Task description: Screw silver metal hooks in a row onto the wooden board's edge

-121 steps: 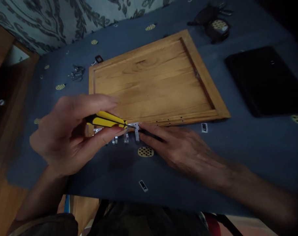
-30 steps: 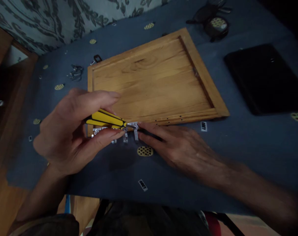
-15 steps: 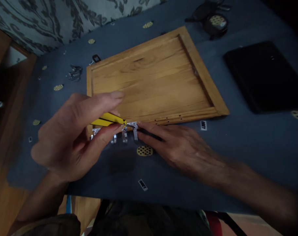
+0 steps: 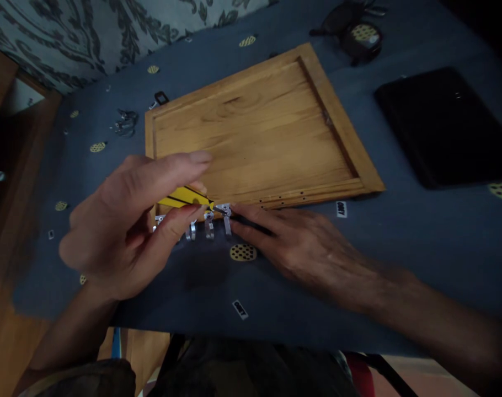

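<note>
My left hand (image 4: 127, 220) is closed around the yellow handle of a screwdriver (image 4: 182, 197). Its metal shaft points right, and the tip meets a small metal hook (image 4: 227, 220) on the near edge of a framed wooden panel (image 4: 251, 132). Fingertips of my right hand (image 4: 309, 248) are closed at the right side of that hook, steadying it. A thin dark strip shows between those fingers; I cannot tell what it is. Another metal hook (image 4: 209, 226) hangs from the edge just to the left, with more beyond it, partly hidden by my left hand.
A blue patterned tablecloth (image 4: 300, 309) covers the table under the panel. A black flat device (image 4: 445, 129) lies at the right, sunglasses (image 4: 361, 41) at the back right. Left of the panel is a small heap of metal pieces (image 4: 126, 122). Several dark holes dot the panel's near edge.
My left hand and the screwdriver have shifted slightly right, with the handle a little turned. The right hand stays at the hook. The whole view has drifted very slightly.
</note>
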`<state>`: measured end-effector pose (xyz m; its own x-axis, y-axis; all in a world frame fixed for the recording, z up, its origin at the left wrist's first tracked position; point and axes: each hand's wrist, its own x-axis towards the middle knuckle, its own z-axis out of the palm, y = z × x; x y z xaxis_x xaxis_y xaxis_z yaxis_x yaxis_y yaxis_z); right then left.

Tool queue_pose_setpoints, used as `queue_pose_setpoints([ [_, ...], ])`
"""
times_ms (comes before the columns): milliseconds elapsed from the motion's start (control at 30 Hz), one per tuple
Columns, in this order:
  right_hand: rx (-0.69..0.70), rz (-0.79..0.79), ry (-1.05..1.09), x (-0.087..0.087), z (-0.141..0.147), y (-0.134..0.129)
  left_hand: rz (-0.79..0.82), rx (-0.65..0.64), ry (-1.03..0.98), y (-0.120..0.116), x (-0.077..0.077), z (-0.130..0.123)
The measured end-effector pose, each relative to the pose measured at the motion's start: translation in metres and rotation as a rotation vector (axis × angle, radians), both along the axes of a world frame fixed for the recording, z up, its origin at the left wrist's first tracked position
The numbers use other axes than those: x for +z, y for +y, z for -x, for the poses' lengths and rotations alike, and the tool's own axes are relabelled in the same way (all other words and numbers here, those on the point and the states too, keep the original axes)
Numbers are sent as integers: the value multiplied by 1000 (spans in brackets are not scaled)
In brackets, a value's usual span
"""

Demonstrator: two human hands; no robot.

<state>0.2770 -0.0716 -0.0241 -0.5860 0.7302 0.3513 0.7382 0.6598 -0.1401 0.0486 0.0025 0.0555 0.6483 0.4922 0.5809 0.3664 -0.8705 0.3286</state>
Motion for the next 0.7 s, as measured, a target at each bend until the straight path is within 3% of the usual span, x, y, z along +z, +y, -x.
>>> queue_pose_setpoints([
  [167,14,22,16,0,0,1,-51,-38,-13,1,3,-2],
  [300,9,1,31,1,0,1,22,-19,-15,2,3,-1],
  [467,-5,2,4,2,0,0,-72,-134,-16,5,2,-4],
  [700,-1,18,-4,0,0,1,48,-69,-14,1,3,-5],
])
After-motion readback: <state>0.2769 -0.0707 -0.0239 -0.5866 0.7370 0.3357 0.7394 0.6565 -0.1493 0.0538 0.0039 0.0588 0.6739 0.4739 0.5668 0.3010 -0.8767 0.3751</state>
